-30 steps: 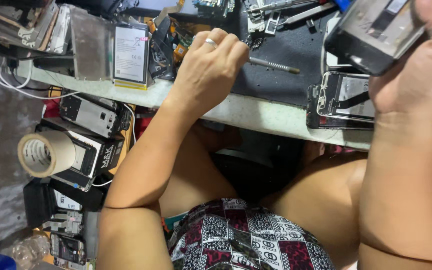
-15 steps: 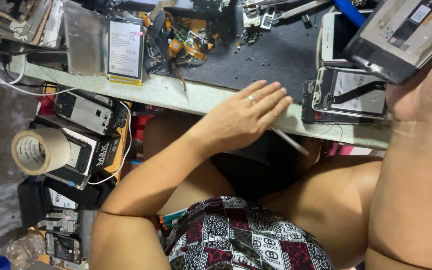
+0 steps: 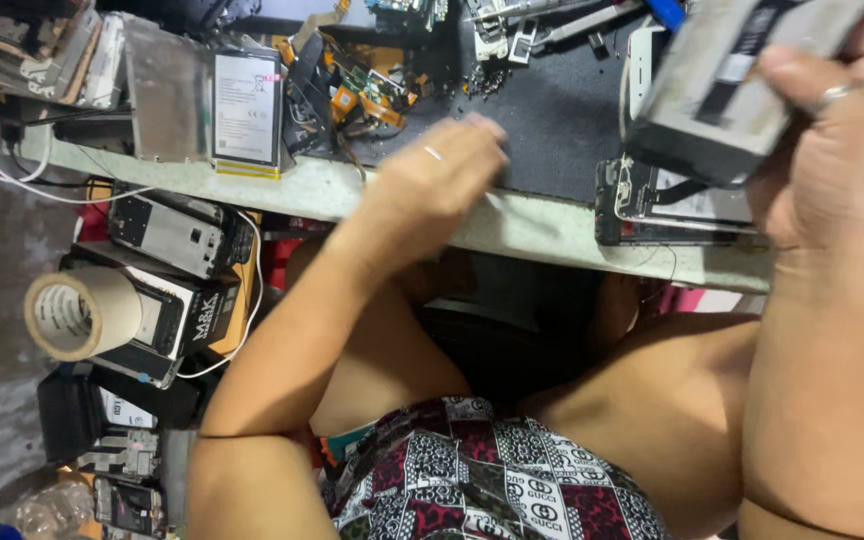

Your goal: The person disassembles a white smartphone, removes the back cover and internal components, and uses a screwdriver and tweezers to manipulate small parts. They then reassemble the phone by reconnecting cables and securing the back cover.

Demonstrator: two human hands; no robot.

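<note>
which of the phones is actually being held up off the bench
The grey phone body gripped in the right hand; the opened phone beneath it lies flat on the bench.

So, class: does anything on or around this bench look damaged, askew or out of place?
Yes. An opened phone with its insides bared lies at the bench edge, just overhanging it. Loose parts are strewn on the mat. The right hand holds a phone; the left hand is blurred.

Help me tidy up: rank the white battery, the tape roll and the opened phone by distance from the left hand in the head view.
From the left hand:
1. Opened phone, on its right.
2. White battery, left on the bench.
3. Tape roll, far lower left.
</note>
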